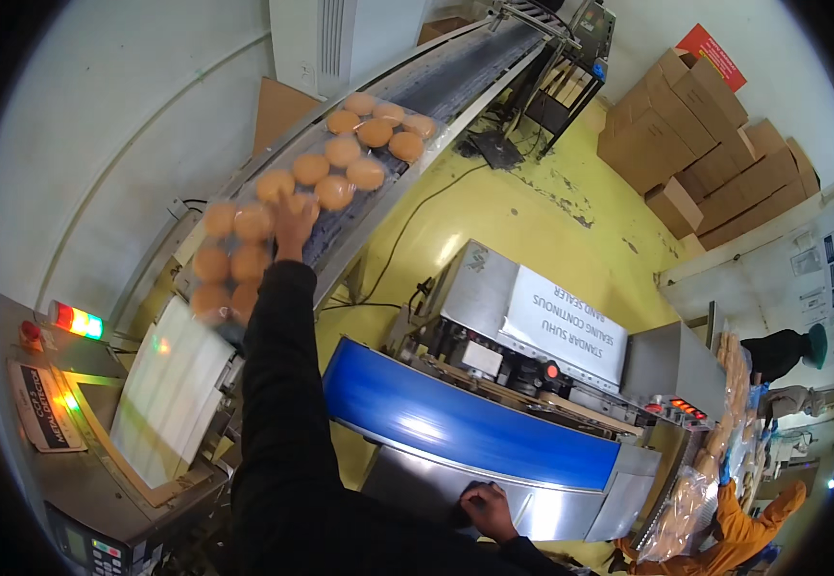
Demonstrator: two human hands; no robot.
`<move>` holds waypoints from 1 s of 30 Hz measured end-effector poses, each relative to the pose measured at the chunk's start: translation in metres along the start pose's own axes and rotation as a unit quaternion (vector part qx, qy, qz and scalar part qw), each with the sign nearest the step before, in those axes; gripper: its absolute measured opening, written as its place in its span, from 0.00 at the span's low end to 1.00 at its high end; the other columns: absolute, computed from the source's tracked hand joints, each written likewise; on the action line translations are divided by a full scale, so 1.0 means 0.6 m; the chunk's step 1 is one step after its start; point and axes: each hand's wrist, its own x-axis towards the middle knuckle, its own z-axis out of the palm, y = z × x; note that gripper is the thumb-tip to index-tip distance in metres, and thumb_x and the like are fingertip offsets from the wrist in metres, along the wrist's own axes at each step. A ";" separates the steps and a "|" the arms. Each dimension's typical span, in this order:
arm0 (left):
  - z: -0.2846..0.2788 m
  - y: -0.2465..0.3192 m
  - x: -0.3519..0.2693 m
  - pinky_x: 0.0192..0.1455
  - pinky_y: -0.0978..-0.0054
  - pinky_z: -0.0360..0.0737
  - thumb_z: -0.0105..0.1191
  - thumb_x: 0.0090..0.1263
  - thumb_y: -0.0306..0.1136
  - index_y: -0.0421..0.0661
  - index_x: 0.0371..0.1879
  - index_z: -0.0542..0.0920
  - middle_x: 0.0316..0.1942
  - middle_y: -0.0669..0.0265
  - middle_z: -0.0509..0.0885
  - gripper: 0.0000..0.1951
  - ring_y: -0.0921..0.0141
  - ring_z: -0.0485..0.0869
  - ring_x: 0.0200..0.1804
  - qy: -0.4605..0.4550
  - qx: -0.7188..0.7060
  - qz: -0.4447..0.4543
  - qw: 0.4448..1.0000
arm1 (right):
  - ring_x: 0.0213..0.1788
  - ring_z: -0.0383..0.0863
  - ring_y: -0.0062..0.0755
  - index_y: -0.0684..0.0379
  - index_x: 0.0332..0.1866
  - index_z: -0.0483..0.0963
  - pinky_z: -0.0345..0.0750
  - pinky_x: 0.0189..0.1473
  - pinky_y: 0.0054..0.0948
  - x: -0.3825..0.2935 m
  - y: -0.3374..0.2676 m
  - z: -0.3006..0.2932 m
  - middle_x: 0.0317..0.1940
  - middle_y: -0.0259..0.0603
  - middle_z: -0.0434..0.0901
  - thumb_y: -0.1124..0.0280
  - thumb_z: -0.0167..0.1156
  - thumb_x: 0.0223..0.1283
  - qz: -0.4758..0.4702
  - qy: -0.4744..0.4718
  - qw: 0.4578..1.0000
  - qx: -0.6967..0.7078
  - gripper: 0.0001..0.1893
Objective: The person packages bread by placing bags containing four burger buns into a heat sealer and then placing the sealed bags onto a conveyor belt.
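My left hand (pixel 294 222) reaches onto a dark conveyor belt (pixel 453 72) and rests on a clear plastic pack of round buns (pixel 335 192); whether its fingers grip the pack I cannot tell. Another pack of buns (pixel 375 132) lies farther up the belt. Nearer, a third bun pack (pixel 233 263) sits at the belt's lower end, beside my left forearm and partly hidden by it. My right hand (pixel 489 510) is curled low in front of me, near the steel front of the band sealer, below its blue belt (pixel 460 425). Its fingers look bent, and I see nothing in them.
A metal detector (pixel 49 403) with a white belt (pixel 172 396) and a lit signal lamp (pixel 77 320) stands at left. The band sealer housing (pixel 532 309) is ahead. Cardboard boxes (pixel 676 122) line the wall. At right, people in dark and orange clothing stand by piled packs (pixel 683 504).
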 end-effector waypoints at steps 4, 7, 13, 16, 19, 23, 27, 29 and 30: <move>-0.040 0.196 -0.021 0.65 0.63 0.67 0.55 0.67 0.41 0.37 0.60 0.71 0.57 0.45 0.75 0.27 0.56 0.74 0.61 -0.021 -0.155 0.079 0.984 | 0.38 0.77 0.37 0.53 0.28 0.76 0.69 0.44 0.36 -0.002 -0.052 -0.013 0.32 0.31 0.80 0.69 0.60 0.52 0.005 0.001 1.000 0.027 0.02; -0.057 0.178 -0.121 0.40 0.78 0.78 0.56 0.67 0.34 0.39 0.43 0.77 0.33 0.65 0.80 0.12 0.75 0.79 0.35 -0.102 -0.420 -0.029 0.902 | 0.37 0.77 0.35 0.53 0.29 0.76 0.69 0.44 0.35 0.000 -0.059 -0.023 0.32 0.30 0.79 0.68 0.59 0.52 -0.033 -0.016 0.999 0.025 0.03; -0.204 0.357 -0.397 0.32 0.78 0.71 0.48 0.72 0.34 0.43 0.31 0.76 0.24 0.74 0.71 0.09 0.76 0.73 0.31 -0.048 -0.405 -0.218 0.887 | 0.38 0.77 0.30 0.59 0.31 0.75 0.73 0.43 0.32 -0.033 0.026 -0.027 0.30 0.36 0.77 0.79 0.60 0.52 -0.054 -0.045 0.965 0.254 0.04; -0.285 0.441 -0.567 0.34 0.80 0.70 0.42 0.75 0.41 0.43 0.30 0.76 0.27 0.71 0.71 0.16 0.76 0.72 0.33 -0.275 -0.411 -0.198 0.846 | 0.41 0.78 0.30 0.61 0.37 0.74 0.76 0.44 0.30 -0.040 -0.010 -0.107 0.34 0.39 0.78 0.75 0.59 0.59 0.097 0.025 0.941 0.322 0.03; -0.258 0.538 -0.791 0.52 0.72 0.70 0.42 0.75 0.48 0.43 0.34 0.77 0.38 0.62 0.79 0.19 0.71 0.76 0.43 -0.439 -0.532 -0.354 0.631 | 0.48 0.78 0.37 0.57 0.48 0.74 0.76 0.46 0.32 -0.078 -0.072 -0.207 0.49 0.47 0.75 0.70 0.58 0.59 -0.116 0.264 0.920 0.264 0.12; -0.291 0.779 -0.959 0.65 0.60 0.63 0.39 0.75 0.51 0.41 0.52 0.74 0.55 0.53 0.76 0.24 0.61 0.73 0.58 -0.577 -0.547 -0.486 0.363 | 0.55 0.74 0.44 0.57 0.54 0.71 0.74 0.52 0.37 -0.215 0.032 -0.308 0.59 0.48 0.68 0.68 0.60 0.58 -0.246 0.233 0.939 0.050 0.18; -0.220 0.885 -1.043 0.67 0.58 0.63 0.37 0.74 0.48 0.42 0.60 0.67 0.62 0.52 0.69 0.24 0.56 0.68 0.64 -0.613 -0.510 -0.414 0.440 | 0.53 0.74 0.51 0.60 0.47 0.76 0.72 0.53 0.41 -0.367 0.335 -0.452 0.52 0.49 0.75 0.69 0.63 0.52 0.069 0.208 0.976 0.009 0.16; -0.172 0.920 -1.096 0.67 0.57 0.63 0.37 0.74 0.46 0.42 0.60 0.67 0.62 0.52 0.70 0.23 0.55 0.68 0.64 -0.668 -0.495 -0.286 0.477 | 0.47 0.77 0.50 0.59 0.41 0.77 0.72 0.49 0.40 -0.460 0.498 -0.563 0.44 0.48 0.79 0.69 0.62 0.51 0.072 0.523 0.845 -0.085 0.11; -0.137 0.944 -1.136 0.66 0.56 0.65 0.38 0.74 0.44 0.42 0.57 0.69 0.60 0.51 0.71 0.21 0.55 0.70 0.62 -0.692 -0.497 -0.253 0.458 | 0.48 0.76 0.53 0.58 0.43 0.77 0.72 0.51 0.42 -0.501 0.574 -0.633 0.46 0.51 0.78 0.68 0.61 0.54 0.099 0.564 0.808 -0.141 0.11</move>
